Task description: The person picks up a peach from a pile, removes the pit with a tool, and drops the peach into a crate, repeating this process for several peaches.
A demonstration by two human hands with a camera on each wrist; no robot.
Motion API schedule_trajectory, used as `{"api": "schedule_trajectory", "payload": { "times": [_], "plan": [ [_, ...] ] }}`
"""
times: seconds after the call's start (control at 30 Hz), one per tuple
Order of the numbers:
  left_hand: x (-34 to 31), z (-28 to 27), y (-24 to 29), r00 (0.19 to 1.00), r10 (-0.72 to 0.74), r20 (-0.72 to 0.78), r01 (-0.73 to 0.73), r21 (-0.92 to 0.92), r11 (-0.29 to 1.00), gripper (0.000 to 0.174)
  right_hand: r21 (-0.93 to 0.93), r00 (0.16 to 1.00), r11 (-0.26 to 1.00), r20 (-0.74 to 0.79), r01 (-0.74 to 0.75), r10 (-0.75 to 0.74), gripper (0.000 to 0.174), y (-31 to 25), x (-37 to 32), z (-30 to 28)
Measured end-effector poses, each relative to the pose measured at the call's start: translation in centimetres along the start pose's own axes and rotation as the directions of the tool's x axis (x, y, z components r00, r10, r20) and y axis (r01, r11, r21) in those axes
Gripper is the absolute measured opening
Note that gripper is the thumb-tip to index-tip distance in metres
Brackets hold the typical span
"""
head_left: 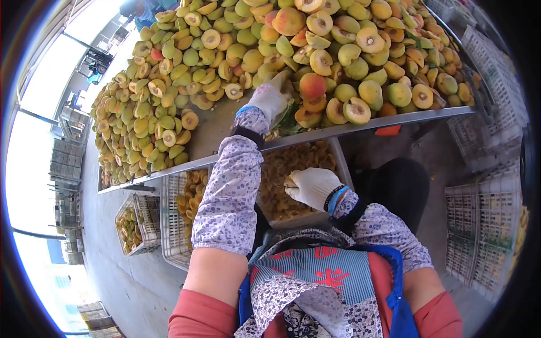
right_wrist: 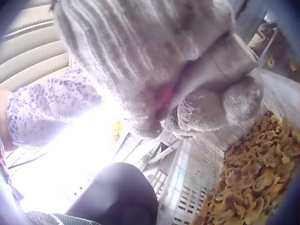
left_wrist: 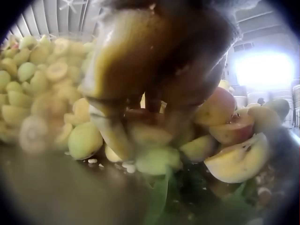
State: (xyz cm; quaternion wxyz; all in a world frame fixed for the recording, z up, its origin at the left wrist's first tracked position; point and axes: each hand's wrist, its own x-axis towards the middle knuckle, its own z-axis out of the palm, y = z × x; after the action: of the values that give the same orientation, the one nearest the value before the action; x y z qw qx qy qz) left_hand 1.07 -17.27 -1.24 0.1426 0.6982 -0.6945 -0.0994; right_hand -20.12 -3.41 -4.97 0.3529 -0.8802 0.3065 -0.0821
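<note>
My gloved left hand (head_left: 271,101) reaches into the near edge of a large heap of halved yellow-green peaches (head_left: 214,62). In the left wrist view, its thumb and fingers (left_wrist: 112,133) point down around a peach half (left_wrist: 147,133), blurred and partly hidden. Another cut half (left_wrist: 239,161) and green leaves (left_wrist: 161,197) lie beside the fingertips. My gloved right hand (head_left: 315,187) is held low, over a crate of thin, brownish fruit pieces (head_left: 282,163). Its fingers (right_wrist: 201,110) curl inward with the thumb across them; a reddish patch shows inside, and I cannot tell what it is.
The heap lies on a metal table (head_left: 315,134) with a raised front rim. Under it stand a white crate (head_left: 172,225) and a smaller crate (head_left: 149,222) with fruit. Plastic crates (head_left: 479,225) are stacked at right. Another person (head_left: 141,11) is at the far side.
</note>
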Motion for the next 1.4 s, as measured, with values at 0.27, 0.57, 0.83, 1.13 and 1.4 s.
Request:
{"api": "schedule_trajectory", "payload": {
  "times": [0.27,0.57,0.83,1.13,1.4],
  "plan": [
    [-5.0,-3.1,0.2,0.957,-0.268,0.111,0.248,-0.792,0.558,0.043,0.065,0.965,0.991,-0.226,-0.118,0.130,0.031,-1.1,1.4,-2.3],
    [-14.2,-1.5,3.9,0.924,-0.379,0.048,-0.071,-0.953,-0.293,0.028,0.303,0.882,0.953,-0.456,0.029,0.118,0.033,-2.5,3.0,-0.7],
    [-15.4,0.3,4.3,0.847,-0.527,0.072,-0.077,-0.964,-0.256,0.031,0.443,0.964,0.897,-0.243,0.010,0.109,0.033,-2.8,3.7,0.6],
    [-16.2,-0.2,4.1,0.862,-0.506,0.005,0.000,-1.000,-0.010,0.044,0.662,0.994,0.749,-0.055,-0.037,0.097,0.036,-2.4,3.9,2.7],
    [-16.6,-1.1,3.8,0.888,-0.447,0.105,0.158,-0.984,0.084,0.044,0.702,0.999,0.712,-0.036,0.003,0.031,0.041,-1.8,3.6,4.5]
  ]
}}
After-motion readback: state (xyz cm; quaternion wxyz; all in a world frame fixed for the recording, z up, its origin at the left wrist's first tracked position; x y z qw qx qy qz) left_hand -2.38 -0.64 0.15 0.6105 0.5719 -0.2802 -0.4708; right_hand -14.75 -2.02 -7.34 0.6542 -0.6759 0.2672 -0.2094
